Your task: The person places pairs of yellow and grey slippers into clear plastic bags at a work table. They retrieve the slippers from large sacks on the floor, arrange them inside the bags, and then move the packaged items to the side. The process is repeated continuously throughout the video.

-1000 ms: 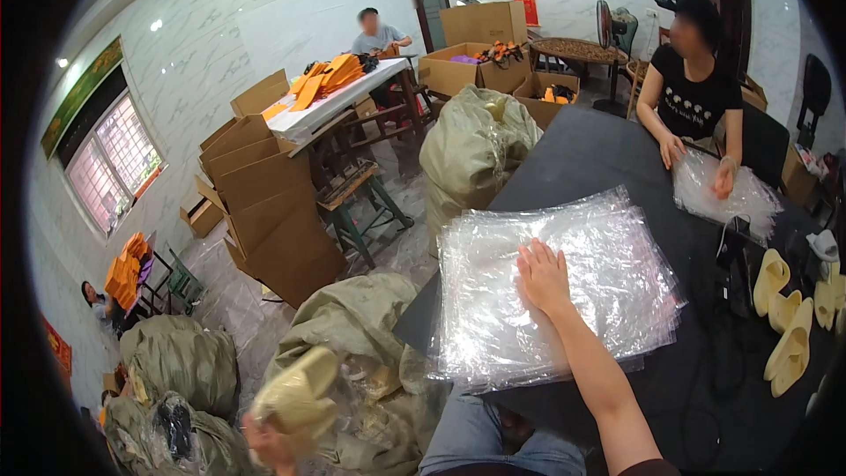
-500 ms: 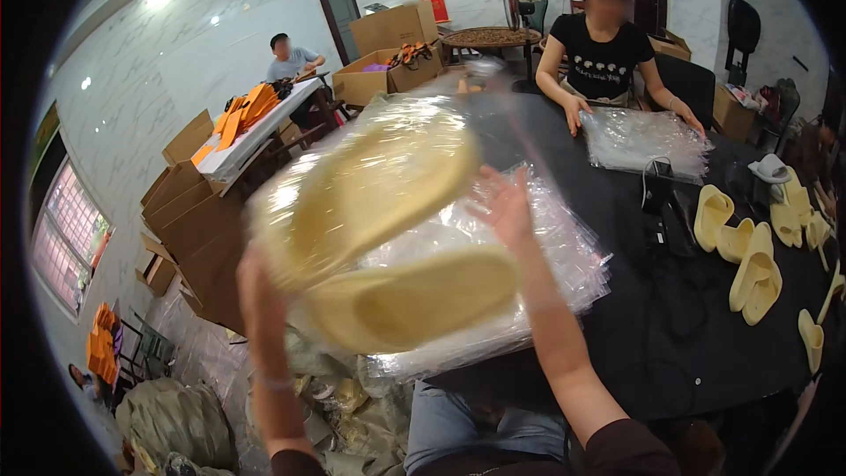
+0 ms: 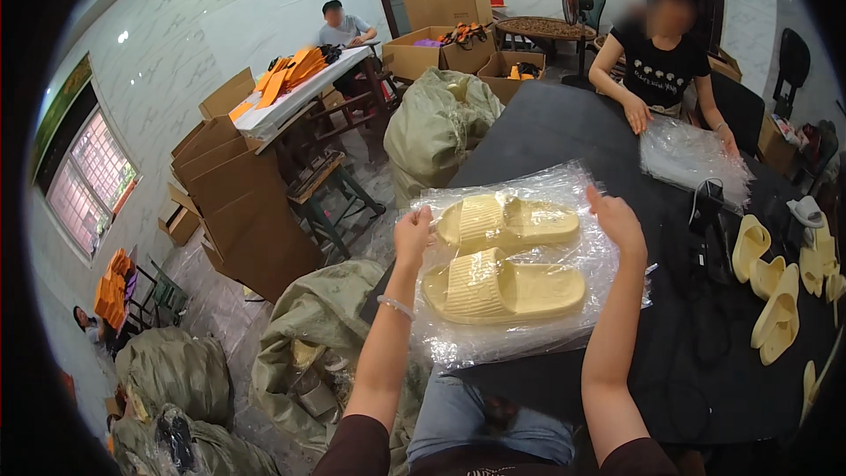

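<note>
A pair of pale yellow slippers lies side by side in a clear plastic bag (image 3: pixel 504 335), on top of a stack of similar clear film on the black table. The far slipper (image 3: pixel 546 222) and the near slipper (image 3: pixel 538 293) both have ribbed straps toward the left. At the bag's left edge, my left hand (image 3: pixel 412 238) is closed, pinching the plastic. My right hand (image 3: pixel 619 224) grips the film at the upper right corner, its fingertips partly turned from view. Neither hand touches the slippers themselves.
Across the black table (image 3: pixel 529 137), a co-worker (image 3: pixel 661 62) handles a stack of clear bags (image 3: pixel 692 163). Loose yellow slippers (image 3: pixel 775 326) and black devices (image 3: pixel 705 211) lie at right. An open woven sack (image 3: pixel 308 317) stands lower left; cardboard boxes (image 3: pixel 247 220) lie beyond.
The bagged slippers have come down from in front of me onto the film stack and now lie flat. My right hand, open before, has closed on the bag's edge. The view has shifted left.
</note>
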Tool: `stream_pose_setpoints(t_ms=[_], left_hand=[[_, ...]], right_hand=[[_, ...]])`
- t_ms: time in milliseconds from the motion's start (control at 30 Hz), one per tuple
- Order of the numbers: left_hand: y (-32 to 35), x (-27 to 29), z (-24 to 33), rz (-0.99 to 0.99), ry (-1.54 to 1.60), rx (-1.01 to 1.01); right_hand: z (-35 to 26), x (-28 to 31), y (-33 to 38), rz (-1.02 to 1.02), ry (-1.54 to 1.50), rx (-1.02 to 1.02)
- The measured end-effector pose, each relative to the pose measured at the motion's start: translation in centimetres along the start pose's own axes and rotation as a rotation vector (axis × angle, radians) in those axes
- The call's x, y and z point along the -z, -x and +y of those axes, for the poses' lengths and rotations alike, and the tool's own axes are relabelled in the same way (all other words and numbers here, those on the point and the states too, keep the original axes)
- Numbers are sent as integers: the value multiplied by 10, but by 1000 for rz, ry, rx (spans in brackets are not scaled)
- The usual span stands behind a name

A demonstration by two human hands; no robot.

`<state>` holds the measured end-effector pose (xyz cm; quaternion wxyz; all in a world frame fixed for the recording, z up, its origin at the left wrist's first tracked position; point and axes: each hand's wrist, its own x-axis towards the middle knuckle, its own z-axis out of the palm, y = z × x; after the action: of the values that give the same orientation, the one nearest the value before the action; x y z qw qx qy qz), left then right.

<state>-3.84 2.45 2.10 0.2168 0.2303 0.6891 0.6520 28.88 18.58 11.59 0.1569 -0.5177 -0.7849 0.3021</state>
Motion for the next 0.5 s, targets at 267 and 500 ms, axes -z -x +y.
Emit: stream_pose_setpoints(t_ms=[267,500], left_hand=[[11,2,15,37,-304,7],[20,-4,27,133,-434,-304]], right_hand=[[-20,-48,-4,30,93,42],[-22,-6,6,531,-234,234]])
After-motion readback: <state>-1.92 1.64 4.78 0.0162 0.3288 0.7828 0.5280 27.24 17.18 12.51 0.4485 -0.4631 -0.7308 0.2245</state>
